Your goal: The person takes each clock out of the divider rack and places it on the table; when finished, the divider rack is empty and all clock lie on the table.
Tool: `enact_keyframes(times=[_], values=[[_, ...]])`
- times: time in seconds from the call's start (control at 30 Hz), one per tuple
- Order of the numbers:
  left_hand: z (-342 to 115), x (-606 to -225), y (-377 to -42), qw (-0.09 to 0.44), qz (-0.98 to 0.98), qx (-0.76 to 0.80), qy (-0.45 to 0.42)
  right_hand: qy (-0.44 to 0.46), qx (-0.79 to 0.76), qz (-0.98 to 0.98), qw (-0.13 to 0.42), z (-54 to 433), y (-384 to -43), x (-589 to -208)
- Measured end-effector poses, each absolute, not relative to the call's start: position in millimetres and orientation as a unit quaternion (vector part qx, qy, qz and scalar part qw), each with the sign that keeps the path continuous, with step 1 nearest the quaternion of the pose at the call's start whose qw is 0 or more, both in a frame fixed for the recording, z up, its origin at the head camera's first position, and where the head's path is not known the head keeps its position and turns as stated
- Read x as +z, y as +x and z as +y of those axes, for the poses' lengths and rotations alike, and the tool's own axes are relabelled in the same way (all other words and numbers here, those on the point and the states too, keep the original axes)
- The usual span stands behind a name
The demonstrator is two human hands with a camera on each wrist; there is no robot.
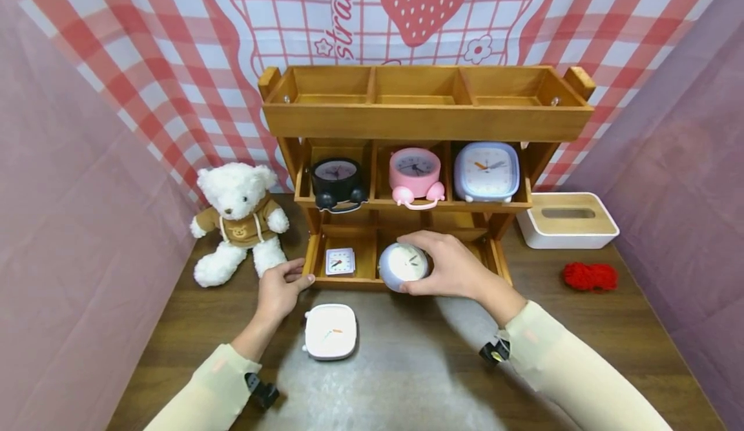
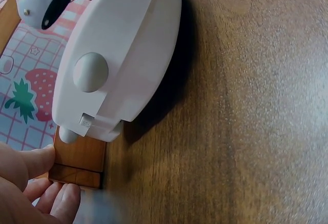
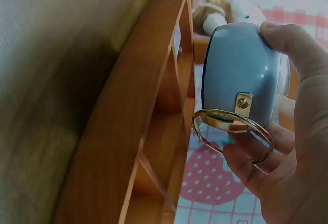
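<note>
My right hand (image 1: pixel 444 264) holds a round blue-grey alarm clock (image 1: pixel 403 267) over the bottom tier's middle compartment, its pale face tipped up. In the right wrist view the clock (image 3: pixel 241 70) shows a gold ring, with thumb and fingers on opposite sides of its body. At the left end of the bottom tier, my left hand (image 1: pixel 281 287) pinches the corner of the wooden shelf (image 1: pixel 427 123) between thumb and fingers. A small white square clock (image 1: pixel 340 262) lies in the bottom left compartment. On the table before the shelf lies a white rounded-square alarm clock (image 1: pixel 330 331), face up.
The middle tier holds a black clock (image 1: pixel 336 179), a pink clock (image 1: pixel 415 174) and a lavender square clock (image 1: pixel 487 171). A white teddy bear (image 1: pixel 238 218) sits left of the shelf. Rightward are a tissue box (image 1: pixel 568 220) and red yarn (image 1: pixel 589 276). A checked curtain (image 1: pixel 192 63) hangs behind.
</note>
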State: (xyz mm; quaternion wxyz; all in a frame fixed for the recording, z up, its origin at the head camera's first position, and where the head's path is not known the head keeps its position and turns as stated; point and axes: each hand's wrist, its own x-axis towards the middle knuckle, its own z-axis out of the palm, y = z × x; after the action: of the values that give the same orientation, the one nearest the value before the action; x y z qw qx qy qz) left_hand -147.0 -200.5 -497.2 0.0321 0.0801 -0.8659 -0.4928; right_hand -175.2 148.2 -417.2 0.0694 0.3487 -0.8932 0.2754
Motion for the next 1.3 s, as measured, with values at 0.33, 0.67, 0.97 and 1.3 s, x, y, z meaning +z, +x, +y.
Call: enact_keyframes(times=[0.33, 0.67, 0.97, 1.3], values=[[-202, -499, -147, 0.03, -0.861, -0.5, 0.082, 0.321, 0.307, -0.894, 0.064, 151, -130, -426], [-200, -496, -148, 0.032, -0.863, -0.497, 0.085, 0.314, 0.301, -0.898, 0.06, 149, -92, -452], [-201, -497, -145, 0.035, -0.865, -0.493, 0.083, 0.294, 0.297, -0.908, 0.02, 138, -82, -476], [-198, -493, -143, 0.032, -0.874, -0.479, 0.078, 0.292, 0.285, -0.912, 0.039, 130, -77, -489]])
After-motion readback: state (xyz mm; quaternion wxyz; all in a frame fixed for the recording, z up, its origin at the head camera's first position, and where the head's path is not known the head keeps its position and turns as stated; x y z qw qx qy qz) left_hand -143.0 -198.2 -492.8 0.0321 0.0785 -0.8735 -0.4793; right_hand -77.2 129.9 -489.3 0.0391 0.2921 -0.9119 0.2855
